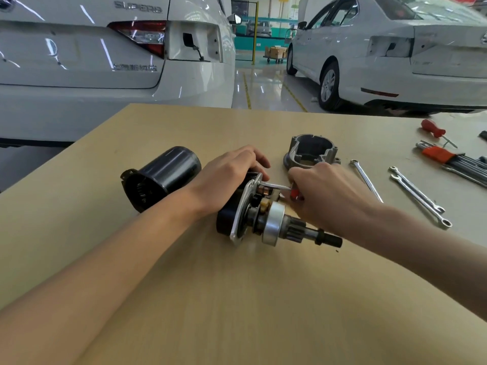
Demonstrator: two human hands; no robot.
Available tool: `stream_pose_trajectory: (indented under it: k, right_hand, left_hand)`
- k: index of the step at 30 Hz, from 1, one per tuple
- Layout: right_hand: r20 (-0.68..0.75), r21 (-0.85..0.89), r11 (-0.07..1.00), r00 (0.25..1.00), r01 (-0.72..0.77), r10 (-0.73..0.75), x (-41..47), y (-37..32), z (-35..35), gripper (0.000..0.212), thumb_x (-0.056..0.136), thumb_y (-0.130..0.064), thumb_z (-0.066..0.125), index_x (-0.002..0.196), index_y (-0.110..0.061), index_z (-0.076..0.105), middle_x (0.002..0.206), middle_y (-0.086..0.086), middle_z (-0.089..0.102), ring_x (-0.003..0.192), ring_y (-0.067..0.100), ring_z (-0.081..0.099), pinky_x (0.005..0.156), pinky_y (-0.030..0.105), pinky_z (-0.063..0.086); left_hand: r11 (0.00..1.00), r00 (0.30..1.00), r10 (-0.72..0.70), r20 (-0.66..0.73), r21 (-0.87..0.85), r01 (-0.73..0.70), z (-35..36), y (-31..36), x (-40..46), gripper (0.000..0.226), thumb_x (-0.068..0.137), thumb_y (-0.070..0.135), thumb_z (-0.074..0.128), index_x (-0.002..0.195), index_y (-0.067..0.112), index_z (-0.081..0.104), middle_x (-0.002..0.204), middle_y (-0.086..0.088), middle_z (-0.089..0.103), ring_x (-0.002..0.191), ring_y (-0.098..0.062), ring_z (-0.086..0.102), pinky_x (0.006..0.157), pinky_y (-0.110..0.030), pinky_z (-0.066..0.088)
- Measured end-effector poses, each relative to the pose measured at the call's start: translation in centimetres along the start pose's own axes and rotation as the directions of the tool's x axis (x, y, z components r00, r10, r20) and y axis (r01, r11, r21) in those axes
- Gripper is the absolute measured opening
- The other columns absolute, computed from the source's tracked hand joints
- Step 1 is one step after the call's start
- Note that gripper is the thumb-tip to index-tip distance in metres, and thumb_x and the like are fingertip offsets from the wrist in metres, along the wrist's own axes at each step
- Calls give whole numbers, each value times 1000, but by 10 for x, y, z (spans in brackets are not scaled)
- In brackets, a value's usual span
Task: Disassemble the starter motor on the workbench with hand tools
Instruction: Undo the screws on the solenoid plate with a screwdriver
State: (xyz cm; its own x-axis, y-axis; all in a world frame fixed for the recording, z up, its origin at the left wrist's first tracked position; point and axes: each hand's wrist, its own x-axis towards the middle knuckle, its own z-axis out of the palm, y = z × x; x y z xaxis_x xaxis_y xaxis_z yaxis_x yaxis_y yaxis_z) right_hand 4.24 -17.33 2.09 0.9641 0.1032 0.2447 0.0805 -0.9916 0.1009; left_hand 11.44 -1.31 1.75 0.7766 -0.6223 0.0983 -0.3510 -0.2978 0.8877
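Here the fingers of the right hand (326, 196) are curled round a red-handled screwdriver (294, 193), its bright shaft (274, 186) reaching left toward the copper-coloured terminal area of the partly stripped starter motor, a black-bodied assembly with a silver end plate and pinion shaft (263, 219). The left hand (232, 177) grips the black body from above, steadying it on the tan wooden worktop (237, 299). The step in hand appears to be loosening or prying a fastener near the solenoid end; the next move likely calls for steady axial pressure so the tip does not slip. A black cylindrical motor casing (163, 177) lies just to the left, and a grey cast-aluminium nose housing (311, 151) stands behind. Chrome combination wrenches (419, 197) and an orange-holdered hex key set (448, 159) lie well apart to the right. The screwdriver tip and its fastener are hidden; the handle is mostly covered.
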Motion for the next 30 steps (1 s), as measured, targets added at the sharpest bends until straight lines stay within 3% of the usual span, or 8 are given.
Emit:
stream_pose_trajectory:
  k: [4, 6, 8, 11, 16, 22, 26, 30]
  right_hand:
    - [52, 432, 900, 998, -64, 46, -8, 11, 2, 25, 81, -42, 69, 83, -28, 49, 73, -8, 55, 62, 8, 50, 52, 20, 39]
    - [178, 682, 686, 967, -253, 181, -9, 15, 1, 32, 74, -34, 76, 97, -25, 56, 82, -8, 60, 67, 6, 57, 54, 19, 47]
    - [354, 844, 348, 912, -407, 208, -9, 14, 1, 35, 69, -29, 81, 96, -20, 61, 69, -10, 58, 50, 4, 49, 43, 16, 39]
    - [461, 886, -37, 871, -462, 170, -8, 10, 11, 31, 72, -35, 77, 78, -11, 58, 56, -2, 39, 41, 8, 31, 35, 18, 26]
    - [556, 804, -401, 794, -439, 247, -10, 2, 19, 25, 83, -34, 64, 83, -13, 51, 54, 2, 44, 36, 10, 33, 32, 16, 26]
    - [511, 851, -319, 801, -418, 313, -15, -3, 18, 29, 85, -41, 67, 83, -13, 63, 54, 3, 55, 38, 10, 45, 37, 18, 40]
    - [510, 859, -142, 805, -491, 303, -12, 2, 17, 42, 83, -56, 60, 83, -13, 62, 52, 4, 59, 33, 8, 41, 34, 16, 36]
    - [417, 908, -92, 864, -408, 283, -15, 4, 19, 36, 84, -48, 63, 76, -14, 57, 53, 2, 53, 33, 6, 39, 34, 14, 32]
  left_hand:
    - [1000, 1000, 13, 3, 1, -13, 1, 1, -1, 48, 80, 40, 30, 102, 13, 62, 99, -4, 70, 98, -23, 64, 96, -52, 46]
    - [1000, 1000, 16, -4, 6, -16, 2, 2, -1, 48, 80, 39, 30, 102, 11, 63, 100, -6, 70, 98, -24, 64, 96, -53, 46]
    - [1000, 1000, 26, -5, 10, -26, 2, 2, -2, 49, 80, 38, 30, 101, 9, 64, 99, -8, 69, 97, -26, 63, 96, -53, 46]
    - [999, 999, 43, -6, 13, -43, 2, 1, -1, 48, 81, 36, 30, 99, 7, 64, 94, -11, 69, 93, -27, 63, 92, -52, 47]
    - [998, 997, 65, -40, 5, -65, 1, 0, 0, 49, 81, 32, 30, 97, 2, 66, 95, -16, 69, 95, -31, 63, 92, -52, 47]
    - [997, 995, 78, -60, 32, -76, 2, -1, 2, 48, 82, 32, 30, 93, 3, 67, 92, -14, 69, 92, -30, 63, 91, -54, 46]
    - [998, 996, 69, -60, 12, -68, 3, 0, 2, 47, 81, 32, 31, 94, 4, 67, 93, -13, 70, 93, -29, 64, 93, -53, 46]
    - [998, 996, 67, -61, -7, -67, 3, -1, 2, 46, 80, 33, 33, 96, 5, 66, 94, -10, 71, 94, -26, 65, 93, -52, 48]
